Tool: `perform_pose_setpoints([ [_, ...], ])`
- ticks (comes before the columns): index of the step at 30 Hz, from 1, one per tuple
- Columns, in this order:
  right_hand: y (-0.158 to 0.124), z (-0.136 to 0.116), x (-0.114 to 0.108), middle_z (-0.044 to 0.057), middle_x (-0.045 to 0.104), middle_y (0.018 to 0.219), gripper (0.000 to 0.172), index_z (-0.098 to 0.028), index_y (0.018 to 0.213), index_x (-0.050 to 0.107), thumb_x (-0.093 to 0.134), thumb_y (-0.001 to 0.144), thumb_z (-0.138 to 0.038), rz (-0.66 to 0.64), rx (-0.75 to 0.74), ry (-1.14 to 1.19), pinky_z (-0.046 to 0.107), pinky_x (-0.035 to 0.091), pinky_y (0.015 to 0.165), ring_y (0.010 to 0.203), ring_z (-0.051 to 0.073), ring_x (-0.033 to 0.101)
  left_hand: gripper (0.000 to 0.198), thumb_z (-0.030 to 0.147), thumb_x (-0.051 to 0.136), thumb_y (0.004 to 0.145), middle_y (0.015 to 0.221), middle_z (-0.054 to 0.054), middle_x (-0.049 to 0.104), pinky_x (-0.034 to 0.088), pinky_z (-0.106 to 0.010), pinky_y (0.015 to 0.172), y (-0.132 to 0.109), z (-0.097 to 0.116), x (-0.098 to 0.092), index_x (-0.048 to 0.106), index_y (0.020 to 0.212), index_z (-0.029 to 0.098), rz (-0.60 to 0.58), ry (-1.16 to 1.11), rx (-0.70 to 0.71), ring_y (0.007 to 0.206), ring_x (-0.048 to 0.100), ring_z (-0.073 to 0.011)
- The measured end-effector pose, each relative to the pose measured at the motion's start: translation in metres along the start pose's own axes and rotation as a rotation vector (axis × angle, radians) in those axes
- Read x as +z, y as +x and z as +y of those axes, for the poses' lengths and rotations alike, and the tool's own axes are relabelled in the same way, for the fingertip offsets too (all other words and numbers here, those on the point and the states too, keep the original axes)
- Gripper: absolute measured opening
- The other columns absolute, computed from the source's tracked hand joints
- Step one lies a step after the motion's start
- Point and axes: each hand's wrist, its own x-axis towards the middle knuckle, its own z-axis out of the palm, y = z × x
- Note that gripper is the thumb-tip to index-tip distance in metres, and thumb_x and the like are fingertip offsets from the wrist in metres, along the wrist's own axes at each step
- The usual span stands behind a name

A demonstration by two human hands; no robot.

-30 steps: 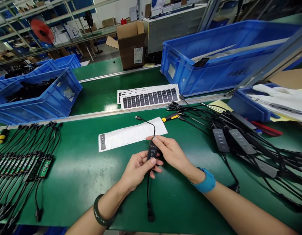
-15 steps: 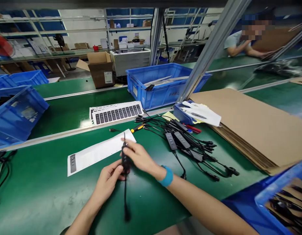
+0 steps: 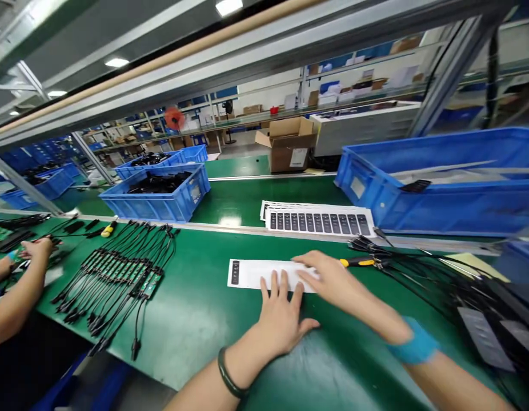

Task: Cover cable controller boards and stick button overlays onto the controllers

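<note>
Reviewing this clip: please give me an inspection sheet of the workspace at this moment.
surface: green bench top
job's things: white paper sheet with a dark printed strip, under both hands
clutter: yellow-and-black screwdriver beside the cable ends
hands: left hand flat, fingers on the sheet's lower edge; right hand fingers on the sheet; neither grips anything
cables: black cables with green circuit boards in a row, left; more black cables, right
surroundings: blue crate, sheets of black button panels, cardboard box, co-worker's hand far left
</note>
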Motion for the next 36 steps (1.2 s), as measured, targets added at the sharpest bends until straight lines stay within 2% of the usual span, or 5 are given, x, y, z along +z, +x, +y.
perform_pose_setpoints([
  [11, 0.087, -0.083, 0.096, 0.004, 0.063, 0.079, 0.018, -0.017, 0.07, 0.061, 0.064, 0.087, -0.02, -0.102, -0.164, 0.101, 0.031, 0.051, 0.069, 0.075, 0.017, 0.06, 0.07, 0.048, 0.043, 0.096, 0.157, -0.018, 0.028, 0.016, -0.071, 0.113, -0.012, -0.001, -0.021, 0.019, 0.155, 0.019, -0.029, -0.205, 0.097, 0.144, 0.026, -0.0424],
  [18, 0.078, -0.1, 0.064, 0.005, 0.063, 0.085, 0.016, -0.019, 0.077, 0.063, 0.054, 0.09, -0.024, 0.007, -0.238, 0.293, 0.032, 0.05, 0.072, 0.08, 0.019, 0.06, 0.074, 0.05, 0.044, 0.095, 0.161, -0.018, 0.019, 0.012, -0.07, 0.114, -0.011, -0.004, -0.011, 0.02, 0.154, 0.013, -0.045, -0.173, 0.108, 0.147, 0.014, -0.0416],
  [22, 0.063, -0.062, 0.017, 0.009, 0.065, 0.109, 0.03, -0.023, 0.122, 0.058, 0.049, 0.094, -0.033, 0.139, -0.251, 0.432, 0.037, 0.051, 0.082, 0.096, 0.022, 0.062, 0.074, 0.057, 0.053, 0.089, 0.157, -0.023, 0.027, 0.014, -0.072, 0.112, -0.007, -0.002, -0.006, 0.036, 0.148, 0.016, 0.045, -0.169, -0.037, 0.146, 0.018, -0.0447],
  [27, 0.015, 0.027, 0.006, 0.017, 0.047, 0.145, 0.093, -0.025, 0.158, 0.0, 0.057, 0.084, -0.03, -0.231, -0.237, 0.142, 0.049, 0.04, 0.105, 0.133, 0.031, 0.044, 0.041, 0.024, 0.054, 0.087, 0.135, -0.027, 0.05, 0.031, -0.061, 0.11, -0.004, -0.006, -0.01, 0.054, 0.124, 0.005, 0.145, -0.162, -0.129, 0.131, 0.043, -0.0389],
  [36, 0.002, 0.054, 0.015, 0.012, 0.066, 0.11, 0.059, -0.024, 0.153, 0.03, 0.036, 0.094, -0.023, -0.123, -0.207, -0.098, 0.045, 0.052, 0.086, 0.099, 0.028, 0.063, 0.06, 0.01, 0.052, 0.079, 0.15, -0.028, 0.031, 0.034, -0.053, 0.113, -0.006, -0.021, -0.034, 0.04, 0.138, 0.004, 0.263, -0.156, -0.107, 0.141, 0.031, -0.0386],
])
